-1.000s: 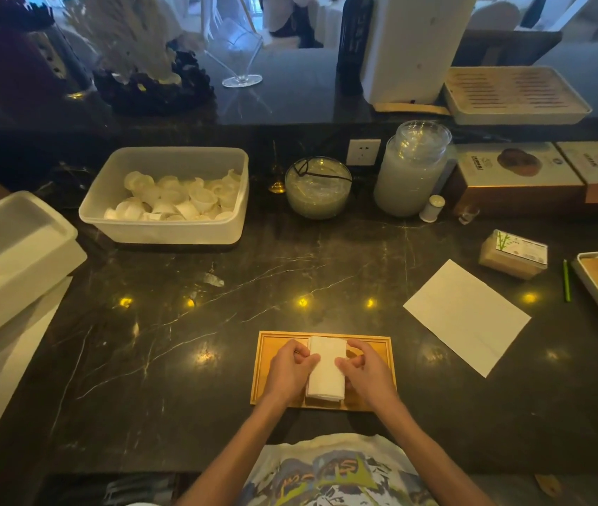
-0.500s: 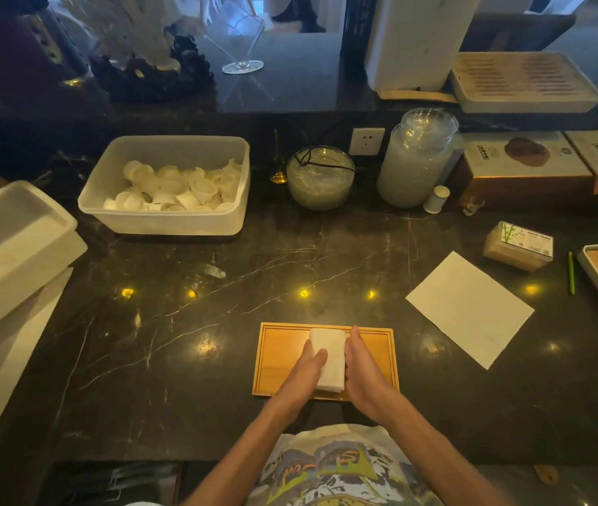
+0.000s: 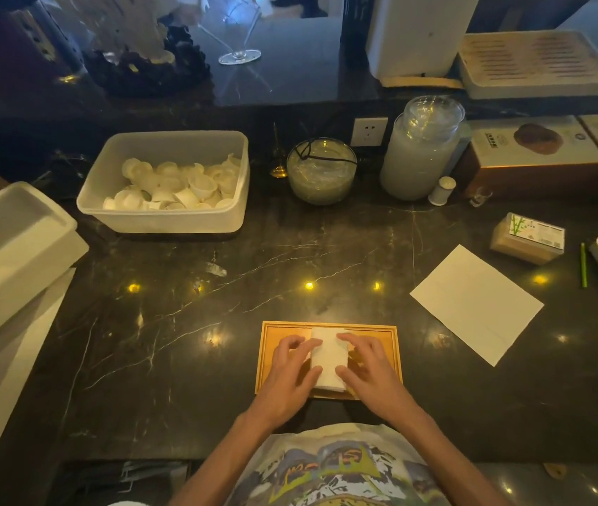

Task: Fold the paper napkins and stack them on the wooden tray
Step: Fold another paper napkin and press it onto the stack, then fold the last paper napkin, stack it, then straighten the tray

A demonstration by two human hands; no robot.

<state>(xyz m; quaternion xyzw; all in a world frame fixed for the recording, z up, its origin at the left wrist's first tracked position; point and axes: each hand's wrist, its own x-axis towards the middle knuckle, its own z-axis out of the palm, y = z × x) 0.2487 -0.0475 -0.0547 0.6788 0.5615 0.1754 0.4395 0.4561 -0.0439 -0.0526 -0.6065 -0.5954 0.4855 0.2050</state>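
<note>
On wooden tray [image 3: 267,345] | folded napkin stack [image 3: 328,356] | left hand [image 3: 290,378], right hand [image 3: 370,374] open-fingered, touching its sides

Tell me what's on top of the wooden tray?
A folded white paper napkin lies on the rectangular wooden tray, left hand and right hand touching its sides. The hands cover part of the tray; how many napkins are stacked is unclear.

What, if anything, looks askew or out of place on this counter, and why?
The folded napkins on the wooden tray are not squared: one layer's corner juts out at the far right. The unfolded napkin lies skewed to the counter edge.
</note>
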